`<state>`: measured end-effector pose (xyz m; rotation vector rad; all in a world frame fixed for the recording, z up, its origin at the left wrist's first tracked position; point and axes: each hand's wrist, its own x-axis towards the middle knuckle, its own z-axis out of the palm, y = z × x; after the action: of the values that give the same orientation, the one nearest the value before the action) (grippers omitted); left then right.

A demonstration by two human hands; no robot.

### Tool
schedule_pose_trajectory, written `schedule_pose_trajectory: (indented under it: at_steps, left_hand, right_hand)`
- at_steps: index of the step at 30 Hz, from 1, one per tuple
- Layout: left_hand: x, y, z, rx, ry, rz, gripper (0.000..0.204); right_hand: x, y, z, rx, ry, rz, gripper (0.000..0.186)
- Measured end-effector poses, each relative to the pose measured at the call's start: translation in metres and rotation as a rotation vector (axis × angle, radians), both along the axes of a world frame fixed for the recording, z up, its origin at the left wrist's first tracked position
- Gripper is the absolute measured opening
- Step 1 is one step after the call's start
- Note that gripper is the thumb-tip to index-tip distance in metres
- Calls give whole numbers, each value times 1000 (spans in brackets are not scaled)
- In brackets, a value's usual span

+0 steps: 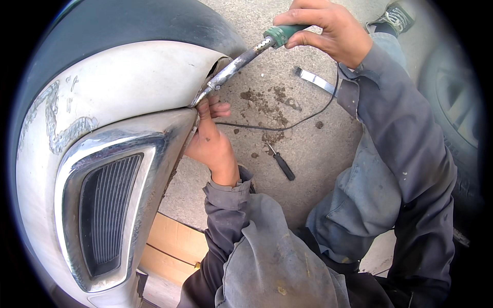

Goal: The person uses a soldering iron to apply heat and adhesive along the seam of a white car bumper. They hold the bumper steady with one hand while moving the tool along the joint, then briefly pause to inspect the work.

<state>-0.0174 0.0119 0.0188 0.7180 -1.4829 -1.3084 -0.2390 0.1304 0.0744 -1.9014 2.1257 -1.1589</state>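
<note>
Bumper (128,77) at left, wheel (457,97) at right, screwdriver (283,166) on the ground (318,149) between them

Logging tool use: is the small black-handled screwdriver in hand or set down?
Set down. The small black-handled screwdriver lies loose on the grey concrete ground; the right hand holds the green-handled metal-tube tool.

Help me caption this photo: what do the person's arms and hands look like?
The left sleeve and right sleeve are dark grey and long; the right cuff gapes open. The left hand and right hand are ungloved, the left with dark smudges.
</note>
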Motion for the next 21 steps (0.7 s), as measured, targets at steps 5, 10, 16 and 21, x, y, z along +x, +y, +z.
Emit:
schedule_pose_trajectory:
  at_steps: [5, 10, 16, 21]
  left_hand:
    - [-1, -1, 2, -11, 11, -7, 21]
    - [-1, 0, 1, -13, 10, -1, 20]
    - [-1, 0, 1, -17, 8, -4, 20]
    - [0, -1, 2, -16, 8, -3, 20]
  right_hand:
    - [-1, 0, 1, -8, 2, 3, 32]
    - [7, 1, 10, 27, -27, -22, 32]
    - [2, 1, 1, 18, -31, -22, 32]
    - [2, -1, 1, 13, -24, -21, 33]
